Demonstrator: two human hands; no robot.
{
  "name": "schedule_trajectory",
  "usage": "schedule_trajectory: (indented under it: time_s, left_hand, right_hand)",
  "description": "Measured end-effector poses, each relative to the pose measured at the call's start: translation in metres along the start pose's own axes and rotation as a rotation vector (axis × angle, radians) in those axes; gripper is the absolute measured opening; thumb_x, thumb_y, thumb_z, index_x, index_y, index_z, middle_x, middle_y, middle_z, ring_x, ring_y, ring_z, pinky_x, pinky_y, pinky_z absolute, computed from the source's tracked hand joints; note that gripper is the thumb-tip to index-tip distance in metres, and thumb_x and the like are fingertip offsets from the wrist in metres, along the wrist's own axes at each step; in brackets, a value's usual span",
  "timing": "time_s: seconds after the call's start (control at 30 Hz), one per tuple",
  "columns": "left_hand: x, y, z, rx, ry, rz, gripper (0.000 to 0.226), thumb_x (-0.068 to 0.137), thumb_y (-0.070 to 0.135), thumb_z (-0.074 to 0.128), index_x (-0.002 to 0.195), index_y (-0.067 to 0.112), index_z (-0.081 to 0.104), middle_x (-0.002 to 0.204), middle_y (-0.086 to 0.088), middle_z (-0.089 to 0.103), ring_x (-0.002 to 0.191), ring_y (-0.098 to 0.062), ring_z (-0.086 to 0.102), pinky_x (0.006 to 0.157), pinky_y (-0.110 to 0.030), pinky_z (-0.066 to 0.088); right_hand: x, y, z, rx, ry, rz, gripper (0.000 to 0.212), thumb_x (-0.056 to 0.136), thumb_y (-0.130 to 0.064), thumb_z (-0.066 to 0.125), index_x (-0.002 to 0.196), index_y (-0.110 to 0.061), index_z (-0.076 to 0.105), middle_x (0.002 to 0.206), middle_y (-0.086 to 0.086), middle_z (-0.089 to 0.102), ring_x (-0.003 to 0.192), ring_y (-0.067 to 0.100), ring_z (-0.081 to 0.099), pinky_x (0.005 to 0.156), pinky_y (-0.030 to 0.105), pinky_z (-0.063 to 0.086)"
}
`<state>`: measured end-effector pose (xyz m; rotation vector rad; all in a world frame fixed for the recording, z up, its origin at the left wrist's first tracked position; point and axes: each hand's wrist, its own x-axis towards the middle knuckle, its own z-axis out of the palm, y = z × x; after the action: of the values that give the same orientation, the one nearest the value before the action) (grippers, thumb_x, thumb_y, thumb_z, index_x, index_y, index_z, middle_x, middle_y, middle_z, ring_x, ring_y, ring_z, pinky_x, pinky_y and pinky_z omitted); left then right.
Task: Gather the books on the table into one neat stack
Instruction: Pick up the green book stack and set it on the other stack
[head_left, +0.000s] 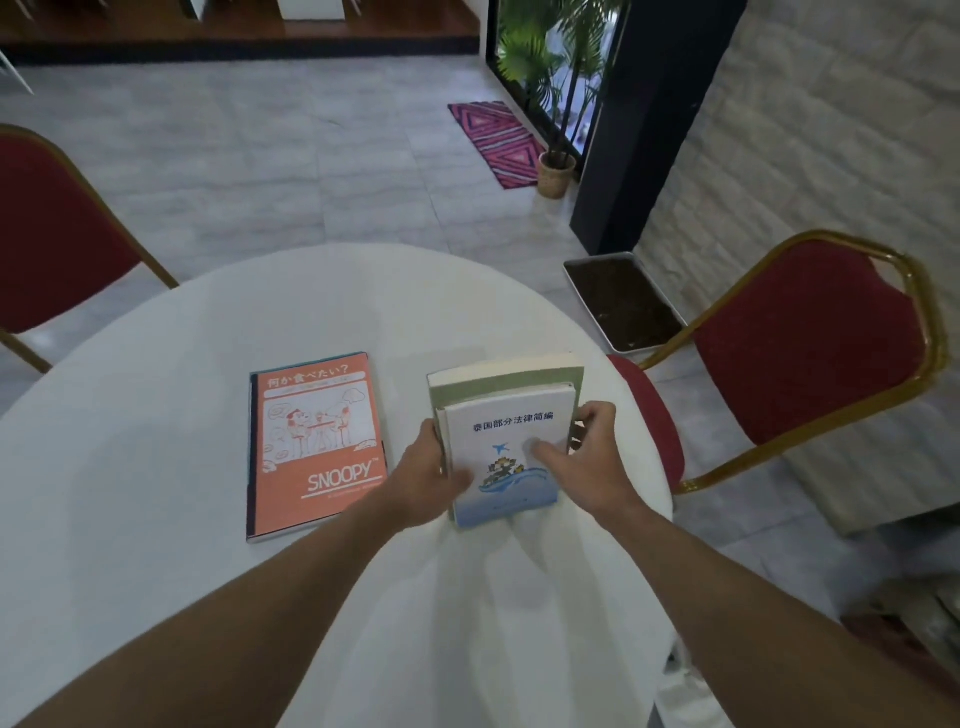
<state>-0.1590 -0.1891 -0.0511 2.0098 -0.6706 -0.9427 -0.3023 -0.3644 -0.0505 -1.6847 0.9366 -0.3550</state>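
- Midway, the left hand (434, 470) and right hand (584, 449) gripped the small white-and-blue paperback (506, 452) atop the green-covered book (506, 376), apparently squaring them.
- Next, the orange Snoopy notebook (317, 447), lying apart, likely needed adding.

Red chairs (810, 338), grey tiled floor (249, 171)

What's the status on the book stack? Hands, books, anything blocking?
Left hand and right hand both gripping the white book atop the green book. Orange Snoopy notebook lies apart, unstacked. Nothing between them on the white table.
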Motion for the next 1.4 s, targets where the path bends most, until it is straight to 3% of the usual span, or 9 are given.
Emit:
schedule_trajectory:
  time_s: [0.13,0.23,0.4,0.57,0.67,0.93,1.07,1.2,1.4]
  left_hand:
    - [-0.009,-0.011,0.004,0.149,0.018,0.123,0.059,0.084,0.028,0.060,0.134,0.030,0.030,0.130,0.000,0.047,0.124,-0.022,0.052,0.096,-0.048,0.054]
    - [-0.015,-0.008,0.006,0.178,-0.024,0.193,0.060,0.092,0.017,0.056,0.143,0.024,0.026,0.131,0.003,0.042,0.128,-0.016,0.048,0.098,-0.040,0.055]
    - [-0.018,-0.001,0.011,0.202,-0.012,0.223,0.059,0.095,0.020,0.051,0.146,0.022,0.021,0.130,0.005,0.035,0.126,-0.015,0.045,0.101,-0.034,0.052]
    - [-0.019,-0.001,0.006,0.269,0.053,0.321,0.059,0.097,0.018,0.048,0.150,0.011,0.022,0.125,0.006,0.025,0.121,-0.012,0.037,0.108,-0.022,0.032]
    - [-0.022,-0.010,0.006,0.241,0.057,0.271,0.059,0.097,0.018,0.048,0.149,0.015,0.021,0.132,0.001,0.031,0.123,-0.014,0.041,0.110,-0.033,0.040]
    - [-0.022,-0.012,0.006,0.241,0.084,0.274,0.057,0.097,0.012,0.048,0.148,0.013,0.022,0.135,-0.003,0.032,0.121,-0.013,0.041,0.103,-0.021,0.036]
    - [-0.021,-0.018,0.010,0.198,0.097,0.269,0.057,0.097,0.011,0.051,0.147,0.019,0.024,0.136,-0.002,0.035,0.121,-0.011,0.042,0.096,-0.017,0.042]
    - [-0.019,-0.016,0.005,0.262,0.113,0.296,0.057,0.095,0.009,0.051,0.146,0.012,0.025,0.133,-0.005,0.035,0.124,-0.018,0.043,0.105,-0.026,0.041]
    - [-0.019,-0.021,0.004,0.255,0.117,0.286,0.059,0.094,0.008,0.051,0.147,0.015,0.027,0.134,-0.005,0.035,0.122,-0.016,0.042,0.108,-0.032,0.042]
  right_hand:
    - [-0.016,0.010,-0.005,-0.089,-0.037,-0.102,0.077,0.079,-0.014,0.081,0.132,-0.028,0.027,0.115,-0.010,0.057,0.108,0.006,0.061,0.080,0.018,0.055]
    - [-0.026,0.021,-0.009,-0.146,-0.083,-0.122,0.060,0.079,-0.036,0.077,0.123,-0.044,0.037,0.124,-0.005,0.054,0.122,0.013,0.054,0.097,0.040,0.054]
    - [-0.033,0.018,-0.008,-0.187,-0.132,-0.153,0.059,0.089,-0.022,0.069,0.131,-0.030,0.029,0.131,-0.003,0.051,0.127,0.012,0.051,0.104,0.044,0.050]
    - [-0.034,0.015,-0.002,-0.214,-0.157,-0.201,0.064,0.093,-0.026,0.061,0.143,-0.029,0.021,0.138,-0.002,0.043,0.132,0.009,0.045,0.108,0.041,0.047]
    - [-0.037,0.018,0.001,-0.248,-0.166,-0.241,0.062,0.095,-0.020,0.058,0.145,-0.021,0.021,0.138,0.000,0.038,0.132,0.012,0.042,0.112,0.041,0.042]
    - [-0.039,0.025,0.003,-0.256,-0.147,-0.286,0.061,0.095,-0.018,0.057,0.144,-0.026,0.021,0.135,-0.002,0.042,0.131,0.010,0.042,0.109,0.034,0.044]
    - [-0.041,0.032,0.010,-0.264,-0.159,-0.241,0.058,0.096,-0.014,0.058,0.144,-0.015,0.024,0.133,0.002,0.041,0.126,0.011,0.043,0.111,0.030,0.040]
    - [-0.036,0.030,0.011,-0.261,-0.145,-0.234,0.051,0.097,-0.010,0.056,0.140,-0.013,0.027,0.129,0.003,0.042,0.122,0.012,0.045,0.106,0.031,0.046]
    - [-0.036,0.038,0.015,-0.269,-0.127,-0.237,0.045,0.098,-0.012,0.054,0.136,-0.013,0.029,0.126,0.003,0.041,0.120,0.012,0.046,0.087,0.000,0.041]
